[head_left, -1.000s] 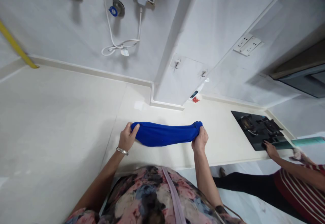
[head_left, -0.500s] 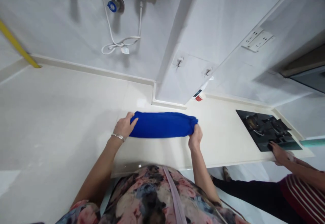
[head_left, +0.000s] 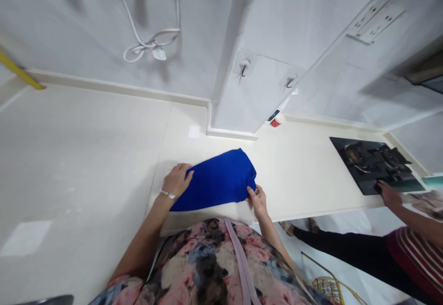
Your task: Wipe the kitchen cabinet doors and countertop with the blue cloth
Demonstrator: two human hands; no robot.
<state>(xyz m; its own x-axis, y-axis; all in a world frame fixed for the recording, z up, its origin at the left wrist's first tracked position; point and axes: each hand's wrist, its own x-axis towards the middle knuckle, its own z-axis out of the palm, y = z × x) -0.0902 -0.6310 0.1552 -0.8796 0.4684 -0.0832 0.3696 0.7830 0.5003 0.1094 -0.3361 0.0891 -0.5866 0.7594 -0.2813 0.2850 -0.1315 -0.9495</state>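
Note:
A folded blue cloth lies on the pale countertop in front of me, slanting slightly. My left hand, with a silver bracelet at the wrist, holds the cloth's left end between thumb and fingers. At the near right corner, my right hand pinches the cloth's edge. The fingertips under the fabric are partly hidden.
To the right a black gas hob is set in the counter, and another person's hand is at its front edge. A red and white item stands behind a wall pillar. A woven basket is below the counter.
The blue cloth has come down onto the counter, turned at a slant and showing a broader face. My right hand has moved down and left; my left hand stays at the left end.

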